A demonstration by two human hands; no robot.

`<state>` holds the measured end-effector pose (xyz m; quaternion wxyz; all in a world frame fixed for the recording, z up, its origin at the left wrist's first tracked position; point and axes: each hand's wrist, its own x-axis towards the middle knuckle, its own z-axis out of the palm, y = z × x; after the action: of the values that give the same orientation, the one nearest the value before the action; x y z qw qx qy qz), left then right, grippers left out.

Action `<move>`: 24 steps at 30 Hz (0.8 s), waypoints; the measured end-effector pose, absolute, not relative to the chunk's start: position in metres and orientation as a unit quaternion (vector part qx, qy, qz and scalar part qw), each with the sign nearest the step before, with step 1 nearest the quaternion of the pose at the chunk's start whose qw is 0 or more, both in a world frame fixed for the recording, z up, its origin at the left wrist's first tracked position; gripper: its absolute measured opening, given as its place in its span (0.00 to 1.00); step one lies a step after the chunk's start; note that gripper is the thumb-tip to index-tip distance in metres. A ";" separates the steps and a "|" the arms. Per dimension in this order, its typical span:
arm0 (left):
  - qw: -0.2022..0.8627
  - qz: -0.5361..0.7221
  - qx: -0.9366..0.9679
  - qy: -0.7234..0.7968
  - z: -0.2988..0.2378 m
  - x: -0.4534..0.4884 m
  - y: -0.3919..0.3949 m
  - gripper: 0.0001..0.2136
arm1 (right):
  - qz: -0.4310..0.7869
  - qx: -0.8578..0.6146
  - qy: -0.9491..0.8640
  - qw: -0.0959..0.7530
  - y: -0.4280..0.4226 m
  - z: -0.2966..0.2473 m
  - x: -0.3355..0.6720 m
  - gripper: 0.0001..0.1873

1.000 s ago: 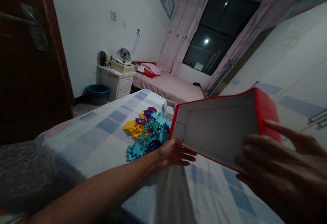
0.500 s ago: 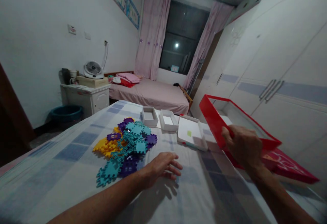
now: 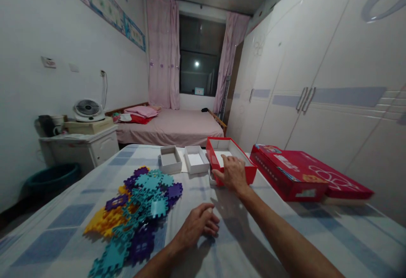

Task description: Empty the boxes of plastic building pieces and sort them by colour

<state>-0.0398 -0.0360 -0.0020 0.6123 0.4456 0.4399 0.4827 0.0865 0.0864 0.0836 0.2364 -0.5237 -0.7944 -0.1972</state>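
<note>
My right hand (image 3: 232, 172) reaches forward and grips the near rim of an open red box (image 3: 243, 160) that rests on the checked bedsheet (image 3: 253, 231). My left hand (image 3: 198, 223) lies on the sheet with its fingers curled loosely and nothing in them, just right of a heap of teal, purple and yellow interlocking foam tiles (image 3: 136, 206). Two small white trays (image 3: 183, 159) stand side by side left of the red box. A red lid or second box (image 3: 298, 174) lies to its right.
A white wardrobe (image 3: 317, 79) runs along the right. Beyond the checked bed stands a pink bed (image 3: 177, 126) under a dark window. At the left are a white cabinet (image 3: 82, 147) with a fan (image 3: 86, 109) and a blue basin (image 3: 52, 176) on the floor.
My right hand has brought the red box down from the air onto the sheet beside the white trays. My left hand has drawn back a little and curled. The view has swung right.
</note>
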 end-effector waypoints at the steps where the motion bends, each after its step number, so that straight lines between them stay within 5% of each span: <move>1: 0.608 0.480 0.453 0.440 -0.002 -0.040 -0.037 0.28 | -0.196 -0.514 -0.801 0.236 0.084 0.078 0.091 0.31; 5: 0.589 0.466 0.486 0.446 0.002 -0.037 -0.040 0.30 | -0.211 -0.505 -0.802 0.237 0.076 0.058 0.112 0.41; 12: 0.574 0.466 0.495 0.457 0.002 -0.036 -0.043 0.28 | -0.198 -0.493 -0.817 0.224 0.094 0.052 0.115 0.44; 24: 0.581 0.467 0.489 0.453 -0.005 -0.039 -0.042 0.24 | -0.213 -0.668 -0.643 0.308 0.102 0.077 0.246 0.28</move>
<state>-0.0388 -0.0417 -0.0054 0.5807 0.4888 0.4534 0.4671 0.2458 0.1018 0.0775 0.3083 -0.6679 -0.6429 -0.2133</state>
